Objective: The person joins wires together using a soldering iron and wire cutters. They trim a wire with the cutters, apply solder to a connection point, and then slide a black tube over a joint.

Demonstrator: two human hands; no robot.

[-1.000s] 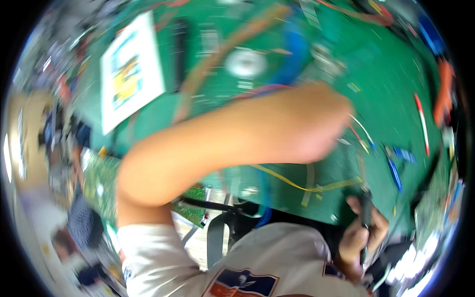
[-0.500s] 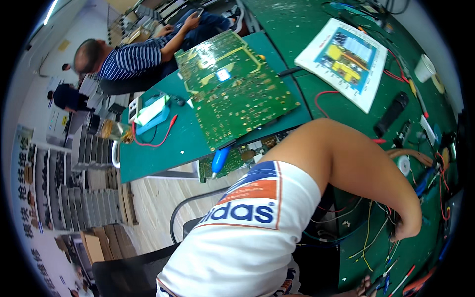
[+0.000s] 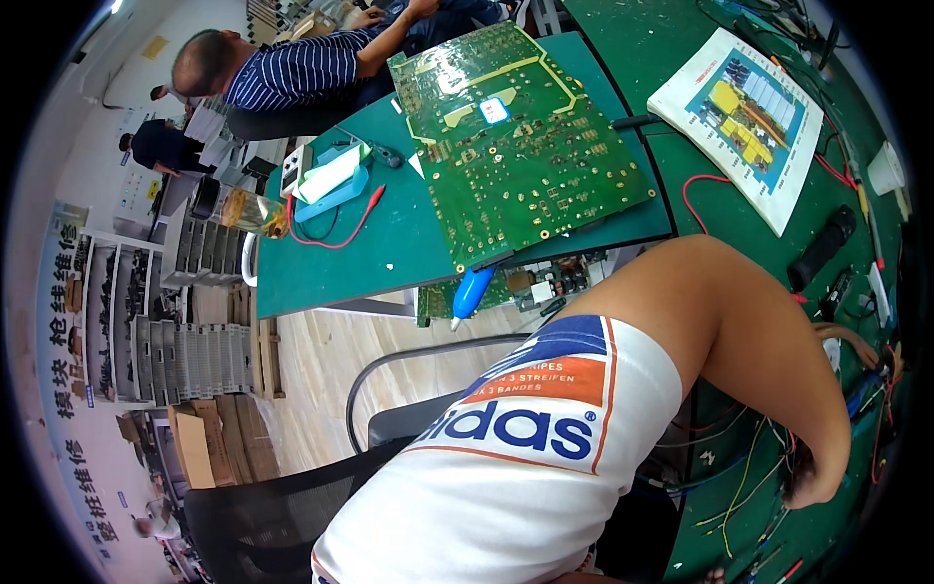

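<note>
Head view: left hand (image 3: pixel 819 479) angled down

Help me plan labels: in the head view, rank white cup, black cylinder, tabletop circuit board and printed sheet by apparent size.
1. Tabletop circuit board
2. Printed sheet
3. Black cylinder
4. White cup

Bold blue letters (image 3: pixel 555 431) and small white capitals (image 3: pixel 530 380) are legible on the white fabric sleeve (image 3: pixel 506 477) at six o'clock, large dark characters (image 3: pixel 65 391) on the pale wall banner (image 3: pixel 68 426) towards nine; the white paper sheet's (image 3: pixel 749 131) print at two is too small.
</note>
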